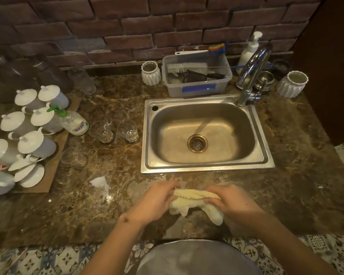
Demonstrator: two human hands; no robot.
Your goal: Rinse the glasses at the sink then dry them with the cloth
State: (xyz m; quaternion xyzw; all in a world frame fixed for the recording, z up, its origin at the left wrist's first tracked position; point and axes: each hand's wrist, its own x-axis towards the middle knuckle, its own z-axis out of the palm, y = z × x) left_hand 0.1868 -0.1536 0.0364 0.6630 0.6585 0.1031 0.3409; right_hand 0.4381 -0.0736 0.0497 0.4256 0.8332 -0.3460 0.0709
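A cream cloth (193,203) is held between both hands over the counter's front edge, just in front of the sink. My left hand (157,199) grips its left end and my right hand (229,201) grips its right end. I cannot tell whether a glass is wrapped inside it. Two clear glasses (101,131) (128,130) stand on the counter left of the steel sink (205,165). A third clear glass (74,156) sits nearer, beside the cups. The chrome tap (252,72) rises at the sink's back right corner, and a thin stream reaches the basin.
White lidded cups (31,144) crowd a brown board at the left, with a spray bottle (74,122) among them. Behind the sink stand a plastic tub of brushes (197,84), two white ribbed pots (150,73) (292,84) and a soap dispenser (250,48). Water puddles wet the counter (99,195).
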